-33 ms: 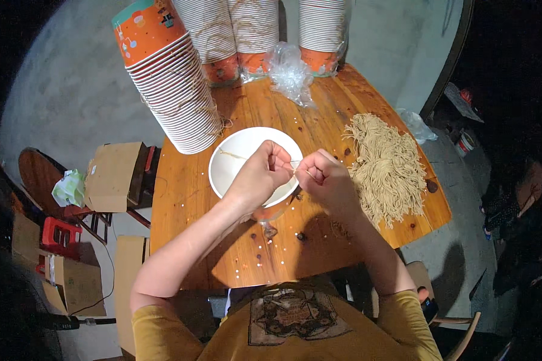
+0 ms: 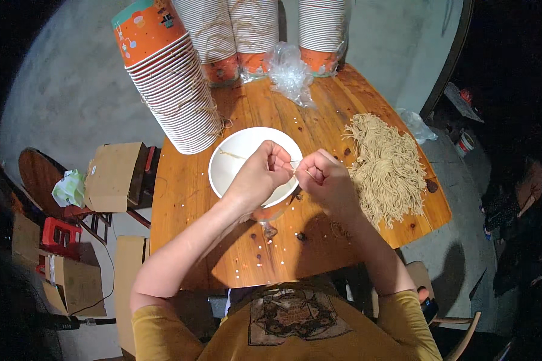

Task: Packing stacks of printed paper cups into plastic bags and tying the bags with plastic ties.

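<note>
A round paper bowl, white inside, stands on the wooden table in front of me. Both hands hover over its right rim. My left hand and my right hand each pinch one end of a thin pale noodle strand stretched between their fingertips. Another thin strand lies inside the bowl. A heap of pale yellow noodles lies on the table just right of my right hand.
A leaning stack of orange-and-white paper bowls stands left of the bowl, with more stacks along the far edge. Crumpled clear plastic lies beside them. On the floor at left are a cardboard box and a red stool.
</note>
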A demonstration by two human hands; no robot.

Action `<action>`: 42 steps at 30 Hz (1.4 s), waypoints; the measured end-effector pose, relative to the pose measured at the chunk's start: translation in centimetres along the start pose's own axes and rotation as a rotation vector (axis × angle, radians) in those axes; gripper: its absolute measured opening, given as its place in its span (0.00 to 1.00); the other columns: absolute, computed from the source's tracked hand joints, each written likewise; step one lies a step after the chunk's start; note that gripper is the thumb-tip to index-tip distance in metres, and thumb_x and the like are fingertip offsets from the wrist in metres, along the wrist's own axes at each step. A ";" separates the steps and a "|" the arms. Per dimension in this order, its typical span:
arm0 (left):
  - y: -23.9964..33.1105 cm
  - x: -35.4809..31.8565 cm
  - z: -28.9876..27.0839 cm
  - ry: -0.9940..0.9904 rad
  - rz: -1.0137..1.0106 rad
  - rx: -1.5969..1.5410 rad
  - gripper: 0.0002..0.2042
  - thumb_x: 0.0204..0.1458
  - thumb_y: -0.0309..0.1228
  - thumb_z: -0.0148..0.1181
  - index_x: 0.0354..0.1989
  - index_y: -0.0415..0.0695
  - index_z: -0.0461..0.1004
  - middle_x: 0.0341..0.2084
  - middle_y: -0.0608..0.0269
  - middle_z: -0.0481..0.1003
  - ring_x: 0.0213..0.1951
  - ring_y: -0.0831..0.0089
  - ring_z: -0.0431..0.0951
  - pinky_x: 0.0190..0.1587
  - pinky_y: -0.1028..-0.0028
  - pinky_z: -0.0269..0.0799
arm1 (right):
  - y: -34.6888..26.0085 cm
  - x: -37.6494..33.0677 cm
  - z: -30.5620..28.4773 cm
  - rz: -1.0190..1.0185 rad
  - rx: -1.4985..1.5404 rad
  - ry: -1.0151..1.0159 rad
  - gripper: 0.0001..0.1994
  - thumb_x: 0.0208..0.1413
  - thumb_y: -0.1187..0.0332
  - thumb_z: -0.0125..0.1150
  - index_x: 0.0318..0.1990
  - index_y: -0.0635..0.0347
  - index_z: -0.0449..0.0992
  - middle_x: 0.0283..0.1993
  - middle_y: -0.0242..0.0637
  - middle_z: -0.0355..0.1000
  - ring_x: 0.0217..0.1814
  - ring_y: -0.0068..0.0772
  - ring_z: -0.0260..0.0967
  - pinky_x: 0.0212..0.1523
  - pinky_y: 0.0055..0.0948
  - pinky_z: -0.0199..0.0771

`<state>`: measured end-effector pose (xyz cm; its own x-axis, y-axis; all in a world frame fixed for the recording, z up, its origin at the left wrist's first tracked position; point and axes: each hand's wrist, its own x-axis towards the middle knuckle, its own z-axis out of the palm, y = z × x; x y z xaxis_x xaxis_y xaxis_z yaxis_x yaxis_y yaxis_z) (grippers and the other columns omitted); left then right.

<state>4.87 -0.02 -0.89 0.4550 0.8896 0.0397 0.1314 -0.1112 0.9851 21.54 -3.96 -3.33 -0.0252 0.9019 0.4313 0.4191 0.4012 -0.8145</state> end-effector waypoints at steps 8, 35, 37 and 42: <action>-0.2 0.3 -0.2 -0.039 -0.071 -0.188 0.13 0.47 0.17 0.56 0.41 0.40 0.64 0.33 0.65 0.69 0.37 0.80 0.71 0.42 0.82 0.67 | 0.6 -0.3 0.2 -0.017 -0.049 0.042 0.06 0.50 0.69 0.59 0.31 0.61 0.71 0.28 0.32 0.63 0.24 0.22 0.60 0.27 0.23 0.63; 0.3 -0.3 0.6 -0.035 -0.023 -0.129 0.18 0.51 0.18 0.56 0.45 0.41 0.55 0.29 0.64 0.69 0.33 0.80 0.69 0.38 0.80 0.67 | -0.4 1.2 -1.9 -0.729 -0.671 -0.003 0.09 0.45 0.74 0.60 0.33 0.56 0.66 0.27 0.35 0.62 0.27 0.38 0.69 0.25 0.33 0.72; -0.1 -0.4 0.7 -0.056 0.080 -0.011 0.18 0.52 0.21 0.58 0.45 0.44 0.55 0.31 0.66 0.69 0.36 0.81 0.69 0.42 0.81 0.66 | -0.7 1.1 -1.7 -0.658 -0.713 -0.033 0.08 0.45 0.74 0.59 0.32 0.57 0.65 0.27 0.36 0.63 0.26 0.40 0.69 0.25 0.32 0.72; -0.3 -0.4 1.0 -0.055 0.085 -0.002 0.16 0.53 0.22 0.57 0.44 0.44 0.55 0.31 0.68 0.67 0.34 0.82 0.67 0.41 0.81 0.65 | -0.7 1.2 -1.3 -0.348 -0.414 -0.010 0.05 0.47 0.74 0.56 0.29 0.61 0.66 0.25 0.41 0.64 0.25 0.40 0.68 0.26 0.32 0.69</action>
<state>5.59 -0.78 -1.37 0.5119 0.8514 0.1145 0.0885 -0.1848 0.9788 22.39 -3.37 -1.74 -0.2340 0.7291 0.6432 0.7067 0.5819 -0.4024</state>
